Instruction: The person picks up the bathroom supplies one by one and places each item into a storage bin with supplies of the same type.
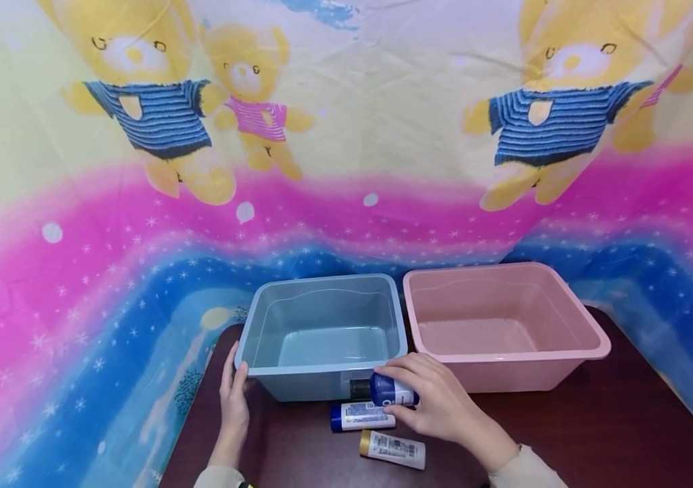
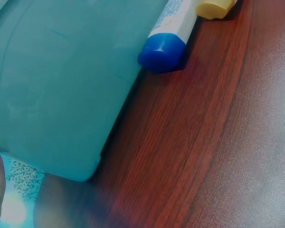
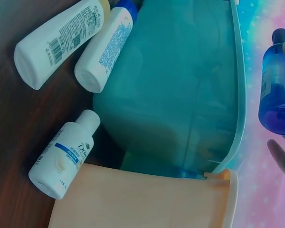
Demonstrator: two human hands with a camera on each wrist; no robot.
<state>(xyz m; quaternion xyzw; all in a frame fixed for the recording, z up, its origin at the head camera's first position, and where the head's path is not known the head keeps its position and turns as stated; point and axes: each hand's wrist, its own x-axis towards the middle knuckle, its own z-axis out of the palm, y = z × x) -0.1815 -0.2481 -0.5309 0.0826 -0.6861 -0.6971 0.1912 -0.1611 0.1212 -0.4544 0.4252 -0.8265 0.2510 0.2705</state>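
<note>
My right hand [image 1: 438, 400] grips a blue bottle [image 1: 388, 390] with a black cap and a white label, tipped sideways in front of the blue basin [image 1: 322, 371]. In the right wrist view the same bottle [image 3: 277, 102] shows at the right edge, its blue body see-through. My left hand [image 1: 234, 400] touches the basin's front left corner, its fingers straight along the side and the thumb near the rim. Below the bottle lie a white bottle with a blue cap [image 1: 361, 416] and a white bottle with a gold cap [image 1: 392, 449].
A pink basin [image 1: 505, 356] stands right of the blue one on a dark wooden table [image 1: 603, 434]. A small white Dove bottle [image 3: 61, 159] lies by the basins in the right wrist view. Behind hangs a cloth printed with bears [image 1: 359, 224].
</note>
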